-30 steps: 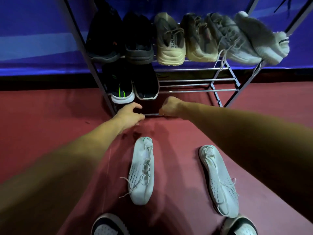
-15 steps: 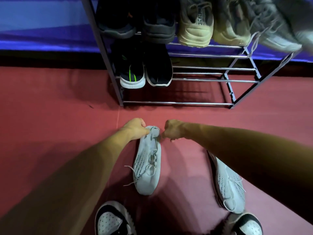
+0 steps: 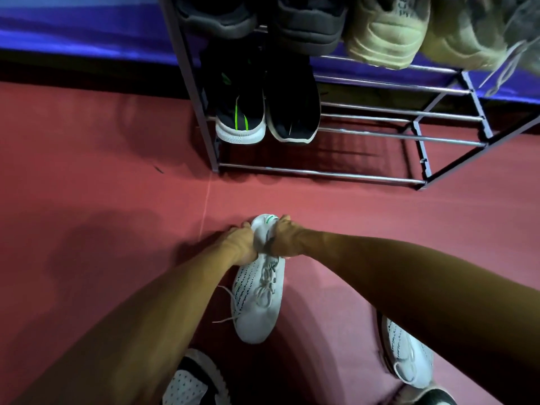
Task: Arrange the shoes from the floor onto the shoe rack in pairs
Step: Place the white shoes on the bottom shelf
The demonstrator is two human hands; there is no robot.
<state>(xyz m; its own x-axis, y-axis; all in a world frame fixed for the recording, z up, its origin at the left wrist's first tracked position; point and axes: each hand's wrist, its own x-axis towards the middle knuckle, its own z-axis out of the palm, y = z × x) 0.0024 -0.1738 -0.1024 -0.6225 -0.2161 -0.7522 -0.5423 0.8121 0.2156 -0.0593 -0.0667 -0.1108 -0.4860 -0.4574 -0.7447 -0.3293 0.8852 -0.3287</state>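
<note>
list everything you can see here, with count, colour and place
held white sneaker: 1, white, centre foreground
second white sneaker: 1, white, floor right
green-striped sneakers: 2, black, lower shelf left
black shoes: 2, black, upper shelf left
beige shoes: at least 2, beige, upper shelf right
shoe rack: 1, dark frame, against blue wall
floor: 1, red, underfoot
worn shoes: 2, black-white, bottom edge
left hand: grips held sneaker's heel
right hand: grips same heel

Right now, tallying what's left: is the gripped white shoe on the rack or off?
Off: left hand and right hand grip the white shoe over the floor, short of the rack.
</note>
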